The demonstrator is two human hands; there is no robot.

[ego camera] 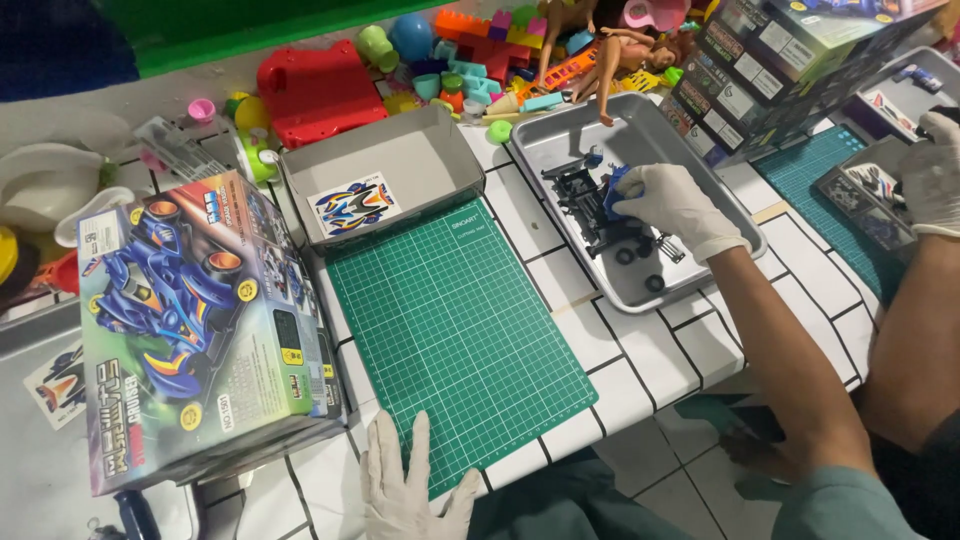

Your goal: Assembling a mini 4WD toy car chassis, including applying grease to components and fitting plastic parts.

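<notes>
My right hand point(672, 205), in a white glove, reaches into a grey metal tray point(560, 140) and is closed on a blue plastic part point(611, 190). The part sits against a black toy-car chassis point(582, 198). Small black wheels point(640, 268) lie loose in the tray below my wrist. My left hand point(400, 485), also gloved, rests flat with fingers spread on the table's near edge. It touches the lower corner of a green cutting mat point(455, 320) and holds nothing.
A boxed toy car kit point(195, 320) lies left of the mat. An open grey box lid point(400, 165) holds a sticker sheet point(352, 205). Colourful toys point(480, 55) pile at the back. At the right, another person's gloved hand point(935, 170) works over a second mat point(810, 175).
</notes>
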